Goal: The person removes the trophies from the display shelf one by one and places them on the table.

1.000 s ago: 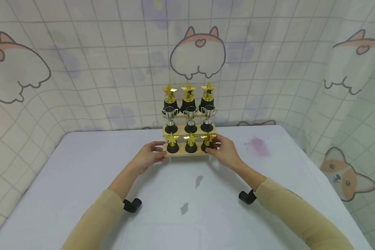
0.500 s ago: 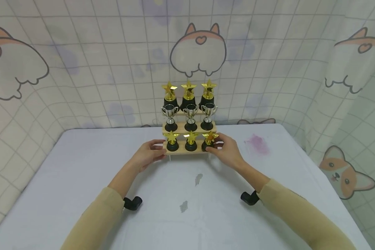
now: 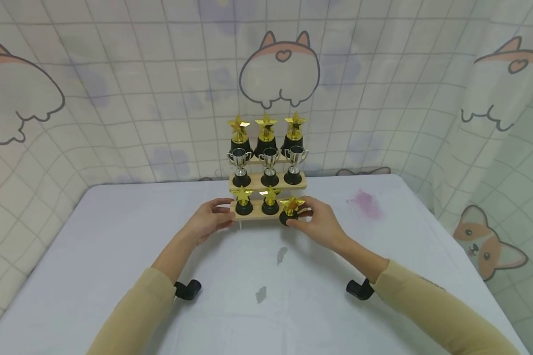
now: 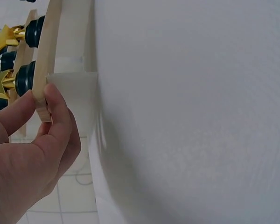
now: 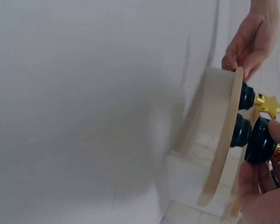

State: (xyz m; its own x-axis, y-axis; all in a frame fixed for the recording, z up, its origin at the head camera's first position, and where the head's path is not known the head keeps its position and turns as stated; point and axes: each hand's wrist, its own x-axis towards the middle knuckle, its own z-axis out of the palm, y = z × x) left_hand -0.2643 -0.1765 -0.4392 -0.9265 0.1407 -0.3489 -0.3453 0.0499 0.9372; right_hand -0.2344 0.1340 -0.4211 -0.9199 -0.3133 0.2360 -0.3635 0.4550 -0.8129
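Observation:
A tiered wooden stand (image 3: 256,215) holds rows of small trophies near the back of the table. My left hand (image 3: 209,220) pinches the left end of its lowest board (image 4: 47,56), thumb on top and fingers beneath. In my right hand (image 3: 321,223) is a gold star trophy (image 3: 289,211) with a black base, gripped by that base (image 5: 259,140). It hangs tilted just in front of the board's right end, apart from it in the right wrist view. Two like star trophies, one on the left (image 3: 243,201) and one in the middle (image 3: 270,201), stand on that board.
Silver cup trophies (image 3: 269,166) stand on the middle tier, larger gold star trophies (image 3: 266,135) on the top one. A white cloth (image 3: 231,315) with grey marks and a pink stain (image 3: 366,204) covers the table. Behind hangs a checked curtain (image 3: 160,98).
My right hand has lifted the right star trophy off the lowest board and drawn it forward and slightly left. My left hand has stayed at the board's end.

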